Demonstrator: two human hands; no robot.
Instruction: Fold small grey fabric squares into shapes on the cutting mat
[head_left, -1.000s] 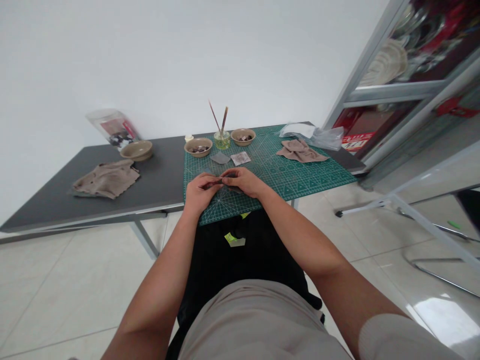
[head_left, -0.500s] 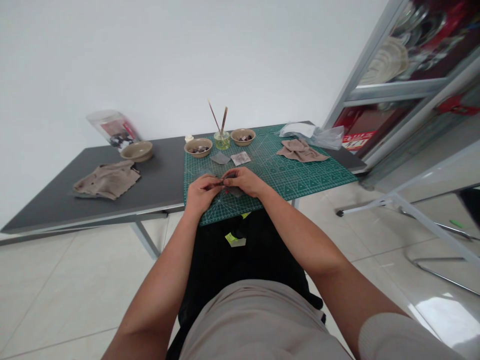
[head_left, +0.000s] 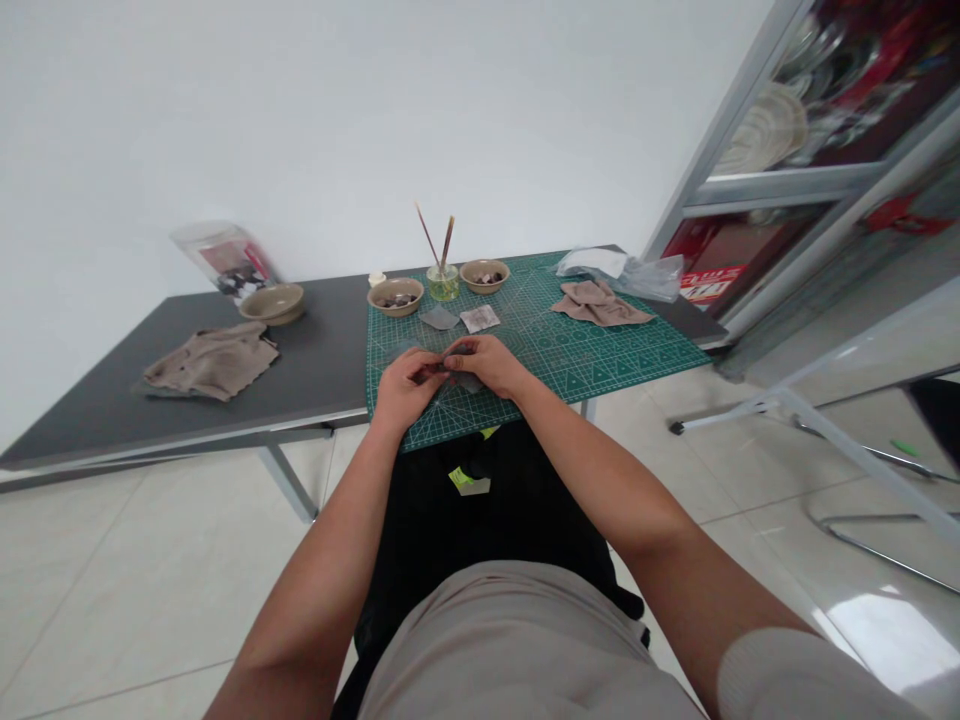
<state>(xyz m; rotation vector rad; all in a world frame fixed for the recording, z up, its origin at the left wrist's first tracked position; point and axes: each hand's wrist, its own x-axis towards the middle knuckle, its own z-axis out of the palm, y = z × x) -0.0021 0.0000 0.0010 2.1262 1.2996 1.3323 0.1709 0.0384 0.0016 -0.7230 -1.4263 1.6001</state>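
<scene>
**Left hand point(head_left: 409, 390) and right hand point(head_left: 487, 364) pinching a small dark piece point(head_left: 454, 368) above a green cutting mat point(head_left: 600, 365)**

Both hands are almost closed, their fingertips meeting on the piece, which sits between them; the fingers hide its shape. A dark grey scrap point(head_left: 469, 383) lies just below the right fingers. From the hands, at 12 o'clock, stand a grey square point(head_left: 439, 318) and a white paper square point(head_left: 480, 319). Beyond them are two tan bowls point(head_left: 395, 297) point(head_left: 484, 276) holding dark pieces, with a glass jar point(head_left: 442, 283) of brushes between them. A taupe cloth point(head_left: 600, 304) lies at 2 o'clock. Another taupe cloth point(head_left: 211, 362) lies at 9 o'clock on the grey table point(head_left: 322, 360), and a third bowl point(head_left: 273, 303) stands at 10 o'clock.
</scene>
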